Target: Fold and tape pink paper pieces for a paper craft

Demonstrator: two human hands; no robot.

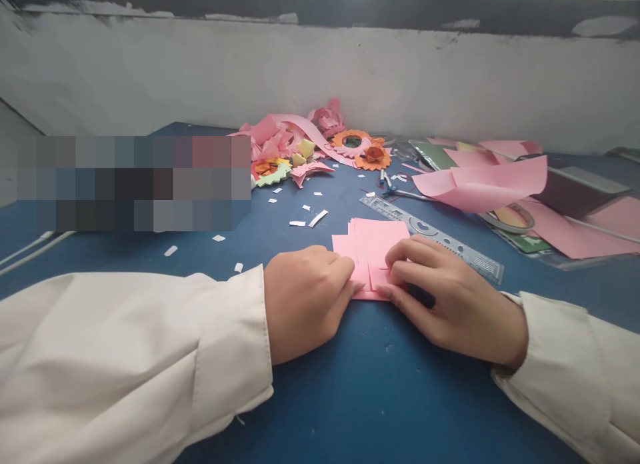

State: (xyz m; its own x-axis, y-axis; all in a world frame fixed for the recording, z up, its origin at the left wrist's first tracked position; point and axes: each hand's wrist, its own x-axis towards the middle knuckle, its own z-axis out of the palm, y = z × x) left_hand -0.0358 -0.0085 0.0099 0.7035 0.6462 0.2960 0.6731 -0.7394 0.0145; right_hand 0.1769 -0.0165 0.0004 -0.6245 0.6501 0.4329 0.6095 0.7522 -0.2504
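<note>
Several layers of pink paper [377, 241] lie on the blue table between my hands, their edges slightly offset and a slit or gap showing near the front. My left hand [310, 297] is closed, with thumb and forefinger pressed on the paper's front left part. Opposite it, my right hand [445, 294] curls over the right side, its thumb at the front edge and its fingertips on top. A clear ruler [440, 241] with cut-out shapes lies just behind my right hand.
Pink and orange paper flowers [373, 156] pile up by the wall. White paper scraps [319, 218] dot the blue table [360, 397]. Pink sheets [480, 187], a tape roll [520, 217] and a dark box [580, 187] lie at right. A blurred patch hides the left.
</note>
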